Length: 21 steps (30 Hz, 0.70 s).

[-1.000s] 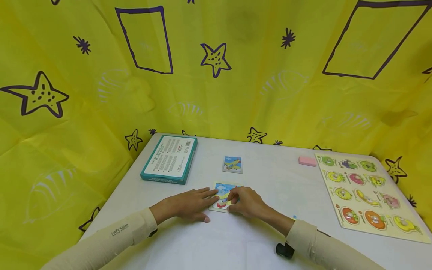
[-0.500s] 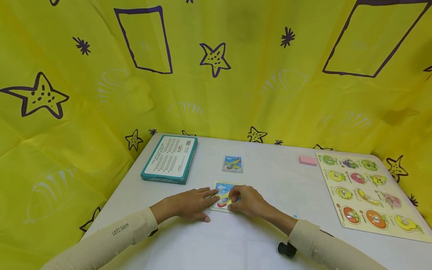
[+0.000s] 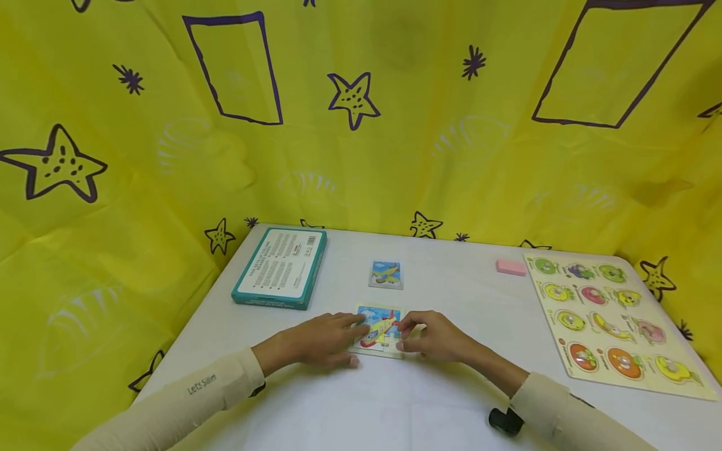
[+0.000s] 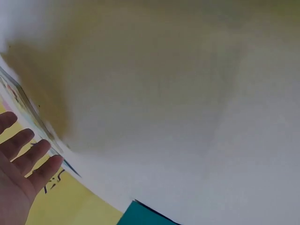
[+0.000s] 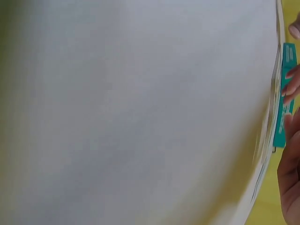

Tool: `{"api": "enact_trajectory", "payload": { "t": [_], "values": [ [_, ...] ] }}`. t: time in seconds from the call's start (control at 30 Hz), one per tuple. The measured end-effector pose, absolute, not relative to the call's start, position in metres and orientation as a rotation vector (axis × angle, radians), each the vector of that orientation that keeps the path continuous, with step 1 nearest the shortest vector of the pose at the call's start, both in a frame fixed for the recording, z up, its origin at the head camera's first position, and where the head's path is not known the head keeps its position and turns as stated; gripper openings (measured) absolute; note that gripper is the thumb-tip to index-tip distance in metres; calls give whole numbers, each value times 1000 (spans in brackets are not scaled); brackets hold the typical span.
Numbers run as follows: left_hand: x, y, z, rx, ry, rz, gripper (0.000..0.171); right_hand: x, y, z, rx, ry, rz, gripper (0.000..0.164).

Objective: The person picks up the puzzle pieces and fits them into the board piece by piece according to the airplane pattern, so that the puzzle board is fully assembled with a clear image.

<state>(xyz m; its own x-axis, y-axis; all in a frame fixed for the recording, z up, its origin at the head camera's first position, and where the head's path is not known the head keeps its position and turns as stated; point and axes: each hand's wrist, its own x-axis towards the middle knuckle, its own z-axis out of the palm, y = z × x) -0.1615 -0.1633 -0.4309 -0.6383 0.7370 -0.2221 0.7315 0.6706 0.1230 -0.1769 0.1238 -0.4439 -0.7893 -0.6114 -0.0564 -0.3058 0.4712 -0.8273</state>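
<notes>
A small jigsaw puzzle (image 3: 381,315) with a yellow and red airplane on blue sky lies in a pale tray at the middle of the table. My left hand (image 3: 327,339) lies flat from the left, its fingertips resting on the puzzle's left part. At the puzzle's right edge is my right hand (image 3: 431,335), fingers bent, with a gap between thumb and index finger and no piece visible there. Behind the puzzle lies a small airplane picture card (image 3: 386,275). The left wrist view shows the left hand's fingers (image 4: 44,174) spread.
A teal box (image 3: 279,268) with a white printed face lies at the back left. Toward the right are a pink block (image 3: 511,267) and a fruit puzzle board (image 3: 615,322). A black object (image 3: 504,421) is by the right sleeve. A yellow curtain (image 3: 361,163) stands behind the table.
My right hand has moved right, from over the puzzle to its edge, and its thumb and index finger have spread apart. More of the airplane shows. The left hand stays nearly in place.
</notes>
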Motion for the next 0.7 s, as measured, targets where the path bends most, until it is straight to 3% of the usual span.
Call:
{"api": "enact_trajectory", "payload": {
  "t": [0.7],
  "values": [
    [-160, -158, -441, 1248, 2491, -87, 71, -163, 228, -436, -601, 2508, -1272, 33]
  ]
}}
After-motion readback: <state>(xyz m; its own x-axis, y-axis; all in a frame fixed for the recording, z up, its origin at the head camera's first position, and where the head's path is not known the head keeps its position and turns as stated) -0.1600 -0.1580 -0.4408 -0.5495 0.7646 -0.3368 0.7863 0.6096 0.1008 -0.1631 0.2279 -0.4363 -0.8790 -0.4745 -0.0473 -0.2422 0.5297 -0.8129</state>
